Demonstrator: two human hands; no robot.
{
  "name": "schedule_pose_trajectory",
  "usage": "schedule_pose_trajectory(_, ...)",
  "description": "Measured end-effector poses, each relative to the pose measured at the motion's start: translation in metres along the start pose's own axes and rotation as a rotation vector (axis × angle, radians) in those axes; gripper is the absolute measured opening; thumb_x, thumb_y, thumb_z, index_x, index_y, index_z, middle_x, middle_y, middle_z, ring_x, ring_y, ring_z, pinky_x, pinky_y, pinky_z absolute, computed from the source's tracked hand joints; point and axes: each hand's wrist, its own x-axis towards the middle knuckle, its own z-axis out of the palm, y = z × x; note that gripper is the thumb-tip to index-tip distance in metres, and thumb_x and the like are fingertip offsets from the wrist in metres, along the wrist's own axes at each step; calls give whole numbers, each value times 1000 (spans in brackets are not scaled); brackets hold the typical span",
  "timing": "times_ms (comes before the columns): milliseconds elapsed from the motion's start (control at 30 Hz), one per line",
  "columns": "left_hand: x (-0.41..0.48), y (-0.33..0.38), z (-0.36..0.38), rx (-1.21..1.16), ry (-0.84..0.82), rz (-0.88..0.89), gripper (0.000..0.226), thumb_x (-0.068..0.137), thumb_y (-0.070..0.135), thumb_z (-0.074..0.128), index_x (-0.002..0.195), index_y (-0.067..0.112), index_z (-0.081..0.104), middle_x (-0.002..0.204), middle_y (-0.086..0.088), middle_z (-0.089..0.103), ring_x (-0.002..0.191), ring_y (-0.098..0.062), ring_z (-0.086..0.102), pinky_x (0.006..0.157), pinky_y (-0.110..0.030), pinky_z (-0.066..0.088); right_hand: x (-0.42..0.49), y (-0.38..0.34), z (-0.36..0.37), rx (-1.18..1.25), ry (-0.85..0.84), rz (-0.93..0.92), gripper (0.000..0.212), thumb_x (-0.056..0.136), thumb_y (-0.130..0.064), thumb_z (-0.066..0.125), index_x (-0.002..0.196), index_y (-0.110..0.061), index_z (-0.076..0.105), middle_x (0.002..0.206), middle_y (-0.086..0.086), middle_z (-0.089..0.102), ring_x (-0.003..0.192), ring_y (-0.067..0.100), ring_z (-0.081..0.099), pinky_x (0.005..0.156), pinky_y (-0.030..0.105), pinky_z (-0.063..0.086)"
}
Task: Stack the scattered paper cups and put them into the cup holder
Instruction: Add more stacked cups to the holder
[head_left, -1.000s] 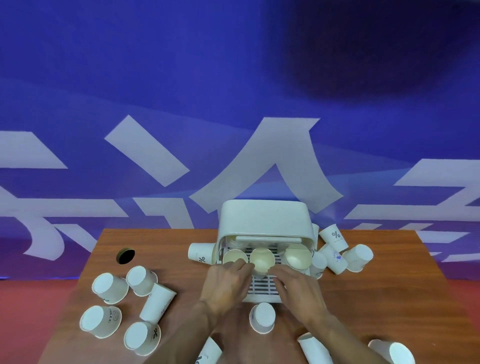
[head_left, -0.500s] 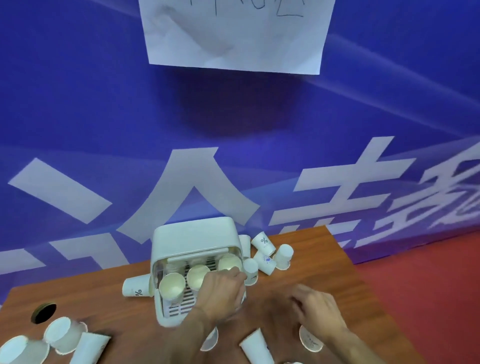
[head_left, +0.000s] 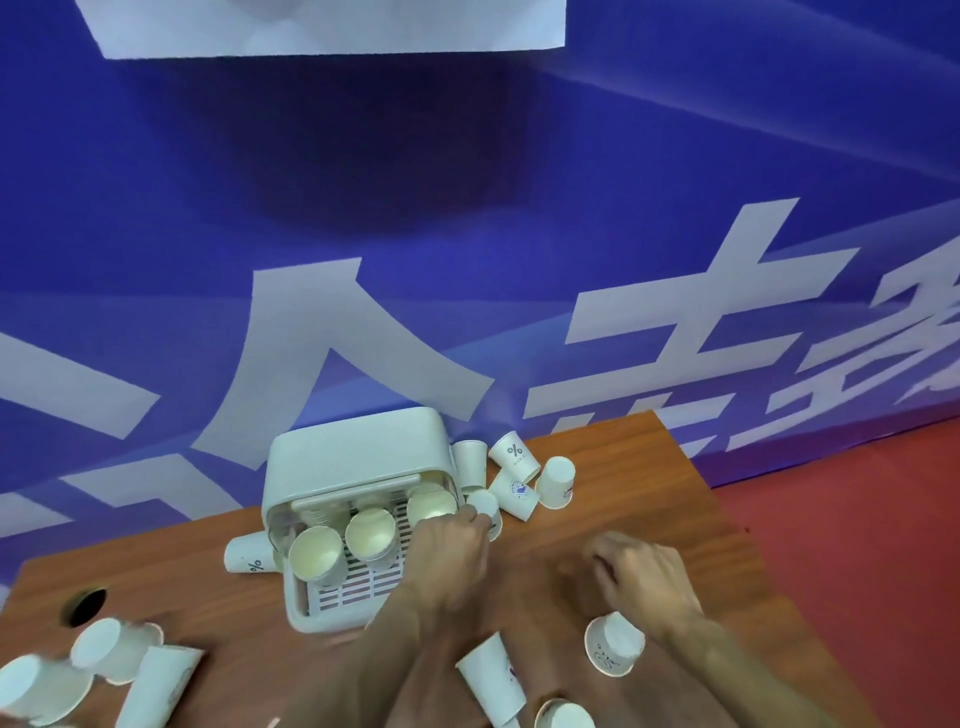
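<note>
Swung clear of the cup holder (head_left: 358, 457), the right hand (head_left: 641, 579) hovers loosely curled and empty, an upside-down cup (head_left: 615, 647) just behind it toward the table's (head_left: 649, 473) near edge, while the left hand (head_left: 452, 551) stays curled at the holder's right stack (head_left: 431, 506), grasp unclear.

- I read "%" on the upright paper cup (head_left: 514, 457) just right of the cup holder (head_left: 358, 457).
- "%" again on the lying cup (head_left: 248, 553) at its left.
- The banner (head_left: 519, 234) characters behind it are cropped; I can't read them.
</note>
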Motion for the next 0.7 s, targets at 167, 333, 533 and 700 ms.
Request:
schedule_pose_trajectory(167,33,13,18,-44,-30,-88,23,96,30,38,99,23,60,99,0,62,78,-29,63,58,-33,32,32,18,6,25,-57,-79,21,87,-33,50,104,-37,62,104,-21,66,90,7,66,71,27,47)
schedule_pose_trajectory(333,85,20,29,-46,-39,-194,20,94,30,43,98,24,62,96,2,63,74,-26,65,54,-30,34,74,37,0,16,-59,-170,25,90,-33,45,107,-37,63,109,-19,65,98,7,64,77,27,46)
schedule_pose_trajectory(533,133,16,44,2,-104,-281,24,90,22,48,112,24,59,101,0,64,80,-26,66,57,-28,33,157,33,-13,20,-75,-317,27,94,-32,45,114,-34,64,111,-16,65,97,13,63,72,29,41)
schedule_pose_trajectory(700,149,9,57,32,-190,-333,25,91,20,49,112,23,62,102,1,66,89,-22,66,64,-27,35,214,3,-2,-80,-78,-504,27,95,-34,47,114,-30,66,108,-12,68,105,14,55,78,31,45)
